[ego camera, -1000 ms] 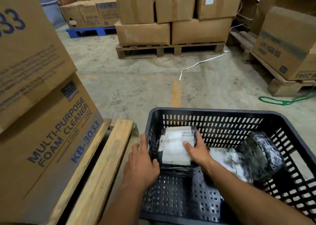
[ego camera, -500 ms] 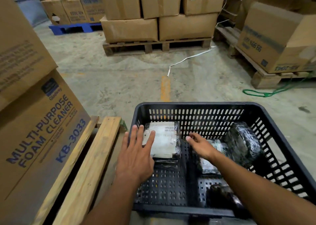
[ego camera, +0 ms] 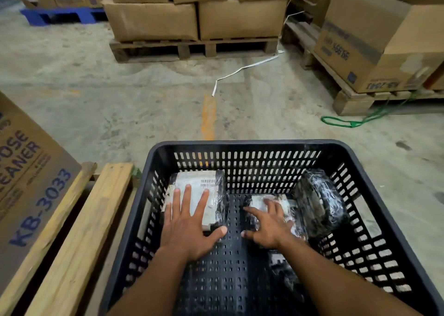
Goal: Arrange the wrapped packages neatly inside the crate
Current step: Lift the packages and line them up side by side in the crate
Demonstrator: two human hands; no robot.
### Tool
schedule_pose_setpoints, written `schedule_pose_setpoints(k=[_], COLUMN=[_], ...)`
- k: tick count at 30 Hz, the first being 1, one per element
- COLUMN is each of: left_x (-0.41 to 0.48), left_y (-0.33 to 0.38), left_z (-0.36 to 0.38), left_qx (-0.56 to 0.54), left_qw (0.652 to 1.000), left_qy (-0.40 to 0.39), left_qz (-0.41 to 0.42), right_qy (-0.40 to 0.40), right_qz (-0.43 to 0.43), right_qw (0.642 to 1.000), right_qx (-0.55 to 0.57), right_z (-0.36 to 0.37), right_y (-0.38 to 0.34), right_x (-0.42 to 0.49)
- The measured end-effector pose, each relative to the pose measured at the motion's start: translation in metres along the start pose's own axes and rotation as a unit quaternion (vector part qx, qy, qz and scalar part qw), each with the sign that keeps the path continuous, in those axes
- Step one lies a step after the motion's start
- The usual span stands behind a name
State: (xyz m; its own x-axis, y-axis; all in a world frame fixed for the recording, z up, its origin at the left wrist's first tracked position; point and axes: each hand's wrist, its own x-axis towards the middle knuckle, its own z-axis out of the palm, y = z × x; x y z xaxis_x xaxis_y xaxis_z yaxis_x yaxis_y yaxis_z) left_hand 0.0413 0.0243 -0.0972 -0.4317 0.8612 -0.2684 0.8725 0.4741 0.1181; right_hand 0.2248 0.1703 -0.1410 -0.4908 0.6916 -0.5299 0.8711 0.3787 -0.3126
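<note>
Hands lie flat with fingers spread inside the black crate [ego camera: 245, 147]: left hand [ego camera: 189, 229] on the labelled package [ego camera: 204, 185], right hand [ego camera: 270, 226] on the smaller wrapped package [ego camera: 287, 206], neither gripping.

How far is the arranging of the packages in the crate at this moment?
Done: the labelled package lies flat in the far left corner of the crate, under the open left hand. In hand: the right hand lies spread on a middle package. Left: the black bundle leans tilted against the right wall, and another package lies loose by the right forearm. Roughly a quarter done.
</note>
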Motion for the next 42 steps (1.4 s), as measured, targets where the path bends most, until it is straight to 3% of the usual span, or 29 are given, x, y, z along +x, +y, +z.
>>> schedule_pose_setpoints(k=[3,8,15,21,24,27,30,33,37,40,42], left_x=[0.001,0.000,0.002,0.006,0.003,-0.007,-0.020,-0.029,-0.041,-0.045,-0.044], left_y=[-0.001,0.000,0.004,0.010,0.019,0.026,0.033,0.045,0.063,0.064,0.054], left_z=[0.005,0.004,-0.007,-0.023,-0.032,-0.042,-0.055,-0.077,-0.105,-0.116,-0.121], left_qx=[-0.009,-0.021,-0.004,-0.034,-0.091,-0.145,-0.231,-0.388,-0.585,-0.710,-0.751], left_qw=[1.000,1.000,0.999,0.992,0.987,0.983,0.969,0.918,0.803,0.694,0.650], left_qy=[0.015,0.020,-0.035,-0.118,-0.117,-0.090,-0.065,-0.043,-0.072,-0.070,-0.069], left_qz=[-0.002,-0.007,-0.014,-0.038,-0.061,-0.064,-0.060,-0.066,-0.084,-0.096,-0.097], right_qy=[-0.019,0.015,0.062,0.100,0.166,0.230,0.238,0.193,0.143,0.072,0.040], right_qz=[0.012,0.028,-0.009,0.010,0.031,0.036,0.022,0.004,-0.048,-0.085,-0.101], right_qw=[0.997,0.994,0.998,0.995,0.977,0.914,0.854,0.797,0.750,0.717,0.712], right_qx=[-0.069,-0.104,0.011,-0.011,0.134,0.331,0.462,0.572,0.644,0.688,0.694], right_z=[0.018,0.027,-0.027,-0.043,-0.050,-0.071,-0.086,-0.104,-0.125,-0.129,-0.133], right_y=[-0.007,-0.004,0.003,0.020,0.023,0.040,0.042,0.024,-0.003,-0.021,-0.029], right_x=[0.010,0.013,-0.021,-0.050,-0.054,-0.062,-0.075,-0.085,-0.100,-0.108,-0.112])
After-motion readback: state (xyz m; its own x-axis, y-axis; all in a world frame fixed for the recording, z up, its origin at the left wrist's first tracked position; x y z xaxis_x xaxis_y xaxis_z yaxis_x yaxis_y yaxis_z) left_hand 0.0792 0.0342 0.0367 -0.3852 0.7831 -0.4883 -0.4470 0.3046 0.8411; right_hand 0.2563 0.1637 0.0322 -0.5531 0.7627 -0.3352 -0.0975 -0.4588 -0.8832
